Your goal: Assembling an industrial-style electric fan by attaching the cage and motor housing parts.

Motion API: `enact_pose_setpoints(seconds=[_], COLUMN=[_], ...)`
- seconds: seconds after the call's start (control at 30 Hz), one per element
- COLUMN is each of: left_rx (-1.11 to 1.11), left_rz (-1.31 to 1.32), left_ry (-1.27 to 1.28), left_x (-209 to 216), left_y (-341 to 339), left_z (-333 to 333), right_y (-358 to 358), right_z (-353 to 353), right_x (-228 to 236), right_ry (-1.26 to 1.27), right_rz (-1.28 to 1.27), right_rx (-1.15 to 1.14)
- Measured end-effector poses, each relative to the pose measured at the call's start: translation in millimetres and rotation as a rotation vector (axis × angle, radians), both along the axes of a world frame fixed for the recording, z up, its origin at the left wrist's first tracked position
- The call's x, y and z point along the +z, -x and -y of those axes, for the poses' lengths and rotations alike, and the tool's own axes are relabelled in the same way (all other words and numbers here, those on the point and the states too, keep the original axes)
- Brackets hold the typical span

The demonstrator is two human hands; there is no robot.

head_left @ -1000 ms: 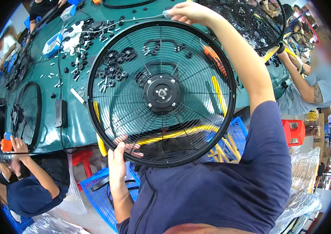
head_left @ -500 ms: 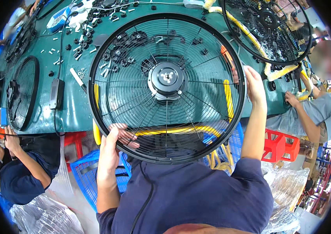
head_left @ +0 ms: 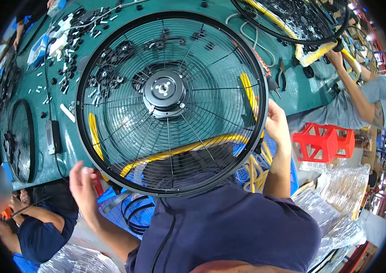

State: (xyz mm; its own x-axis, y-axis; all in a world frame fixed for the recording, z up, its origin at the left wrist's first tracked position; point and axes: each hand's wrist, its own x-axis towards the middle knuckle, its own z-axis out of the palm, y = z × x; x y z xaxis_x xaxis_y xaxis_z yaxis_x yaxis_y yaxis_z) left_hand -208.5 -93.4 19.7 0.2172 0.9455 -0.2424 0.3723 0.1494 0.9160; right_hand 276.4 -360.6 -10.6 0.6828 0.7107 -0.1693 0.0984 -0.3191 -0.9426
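a big round black fan cage [head_left: 168,136] fills the middle of the frame, over the near edge of the green worktop [head_left: 295,95], with its low end by the person's dark blue shirt [head_left: 229,218]. i can't tell if it rests on the worktop. it is round like a plate, so its ring has no long side. its flat face looks up at the camera. the black motor [head_left: 163,86] sits in its middle, and the short shaft points up at the camera and leans a bit to the top of the frame. thin spokes go out from the motor to the rim all around. the right hand [head_left: 277,123] grasps the rim at the right side. the left hand [head_left: 83,184] is loose, with its fingers a little bent, just beside the rim at the lower left, and i can see nothing in it. a yellow strip [head_left: 188,152] shows through the wires near the bottom. pliers [head_left: 282,75] lie past the rim at the right, and small black parts [head_left: 70,63] are spread in the upper left.
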Motion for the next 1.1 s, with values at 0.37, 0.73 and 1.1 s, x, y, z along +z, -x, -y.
enact_pose_setpoints(seconds=[0.37, 0.73, 1.1], left_rx=[-0.321, -0.329, -0.293], left_rz=[0.21, -0.18, -0.62], left_ry=[0.254, -0.323, -0.737], left_x=[4.4, 30.1, -82.8], left_y=[-7.9, -14.4, -127.7], left_z=[27.2, -86.9, -284.8], right_y=[-2.4, 8.8, 12.6], right_z=[5.3, 3.4, -17.0], right_x=[25.4, 41.6, 108.3], right_ry=[0.22, 0.322, 0.163], right_rz=[0.081, 0.035, 0.421], right_rx=[-0.062, 0.058, 0.059])
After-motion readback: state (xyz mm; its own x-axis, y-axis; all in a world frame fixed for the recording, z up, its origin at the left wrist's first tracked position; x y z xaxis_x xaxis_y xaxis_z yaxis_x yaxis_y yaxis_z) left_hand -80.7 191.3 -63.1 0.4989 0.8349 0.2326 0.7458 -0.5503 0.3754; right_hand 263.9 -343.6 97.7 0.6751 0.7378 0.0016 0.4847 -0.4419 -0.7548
